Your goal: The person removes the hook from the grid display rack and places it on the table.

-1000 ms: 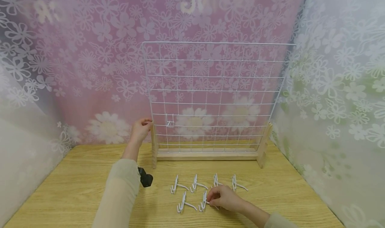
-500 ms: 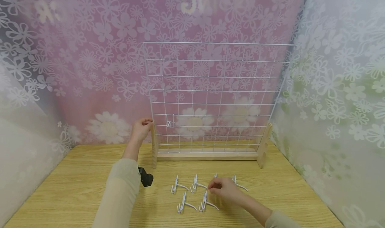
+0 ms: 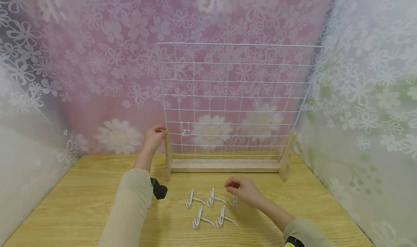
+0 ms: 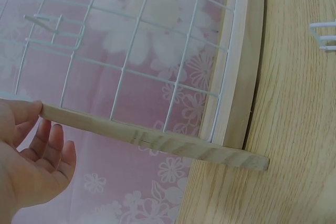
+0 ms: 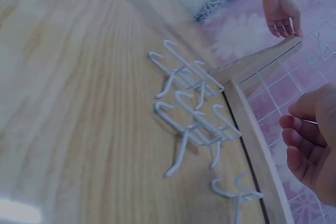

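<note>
My left hand (image 3: 153,140) is at the left upright of a wooden stand (image 3: 224,168), pinching the upright's top end (image 4: 50,111) between thumb and finger. A white wire grid panel (image 3: 241,81) stands in it, with one white wire hook (image 3: 185,132) hung low on its left side. My right hand (image 3: 247,192) hovers over the back row of white wire hooks on the table, its fingers (image 5: 302,135) loosely curled with nothing between them. It partly covers one hook (image 3: 232,200). Other hooks lie beside it: one (image 3: 192,200), another (image 3: 213,199), and two in front.
The wood-grain table (image 3: 107,189) carries the stand near its back edge. Behind hangs a pink floral backdrop (image 3: 123,77), with a pale floral curtain (image 3: 368,138) on the right. A black camera (image 3: 159,189) sits on my left wrist.
My right hand has moved from the front row of hooks away from me to above the back row, now covering the rightmost hook. My left hand stays at the upright.
</note>
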A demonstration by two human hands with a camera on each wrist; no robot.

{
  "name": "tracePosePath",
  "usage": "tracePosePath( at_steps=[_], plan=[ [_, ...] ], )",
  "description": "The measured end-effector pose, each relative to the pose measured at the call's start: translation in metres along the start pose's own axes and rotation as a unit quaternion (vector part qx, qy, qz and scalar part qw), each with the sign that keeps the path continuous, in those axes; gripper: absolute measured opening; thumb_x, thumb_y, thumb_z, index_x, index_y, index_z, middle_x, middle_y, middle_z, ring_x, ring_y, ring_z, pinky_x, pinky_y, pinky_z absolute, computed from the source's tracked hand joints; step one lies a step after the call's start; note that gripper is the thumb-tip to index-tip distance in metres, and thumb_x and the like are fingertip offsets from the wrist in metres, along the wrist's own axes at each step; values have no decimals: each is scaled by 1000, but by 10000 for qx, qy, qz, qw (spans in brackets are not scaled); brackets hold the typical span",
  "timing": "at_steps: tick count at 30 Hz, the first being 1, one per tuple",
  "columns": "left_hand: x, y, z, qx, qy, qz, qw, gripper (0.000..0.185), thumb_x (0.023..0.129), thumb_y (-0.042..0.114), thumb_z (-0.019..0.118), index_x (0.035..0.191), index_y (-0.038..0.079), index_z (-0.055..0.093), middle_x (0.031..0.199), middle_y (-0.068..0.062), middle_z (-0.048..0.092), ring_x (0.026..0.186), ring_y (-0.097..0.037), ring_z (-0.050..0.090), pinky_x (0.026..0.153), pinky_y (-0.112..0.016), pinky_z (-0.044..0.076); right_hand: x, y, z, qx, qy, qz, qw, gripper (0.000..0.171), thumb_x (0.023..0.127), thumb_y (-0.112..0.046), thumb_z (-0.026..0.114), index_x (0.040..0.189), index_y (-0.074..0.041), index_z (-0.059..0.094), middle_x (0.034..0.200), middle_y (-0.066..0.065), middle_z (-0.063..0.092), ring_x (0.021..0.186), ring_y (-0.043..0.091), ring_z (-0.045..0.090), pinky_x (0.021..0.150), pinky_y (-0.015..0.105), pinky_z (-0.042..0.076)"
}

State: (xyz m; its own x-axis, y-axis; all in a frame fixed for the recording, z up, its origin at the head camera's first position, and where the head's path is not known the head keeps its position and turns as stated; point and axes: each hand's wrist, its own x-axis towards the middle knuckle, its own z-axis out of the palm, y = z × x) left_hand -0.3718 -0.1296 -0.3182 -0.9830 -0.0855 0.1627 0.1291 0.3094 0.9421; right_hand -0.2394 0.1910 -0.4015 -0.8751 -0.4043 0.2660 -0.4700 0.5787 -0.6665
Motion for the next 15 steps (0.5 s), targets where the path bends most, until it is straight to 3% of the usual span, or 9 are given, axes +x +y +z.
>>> tracePosePath(
  at_steps=[9,15],
  plan=[
    [0,-2,0,-28,-92,11,10000,27,94,11,52,116,-4,56,112,-20,50,103,-33,51,89,-41,42,28,-8,-13,359,319,156,9987,12,89,-9,61,96,-1,66,81,3,64,70,21,58,58,24,47],
    [1,-2,-2,41,-93,80,9999,28,94,11,50,117,-5,55,109,-18,49,101,-33,51,86,-40,42,49,-16,-22,231,445,229,9985,13,88,-9,62,99,-2,66,85,5,64,71,15,56,59,25,47]
  ],
)
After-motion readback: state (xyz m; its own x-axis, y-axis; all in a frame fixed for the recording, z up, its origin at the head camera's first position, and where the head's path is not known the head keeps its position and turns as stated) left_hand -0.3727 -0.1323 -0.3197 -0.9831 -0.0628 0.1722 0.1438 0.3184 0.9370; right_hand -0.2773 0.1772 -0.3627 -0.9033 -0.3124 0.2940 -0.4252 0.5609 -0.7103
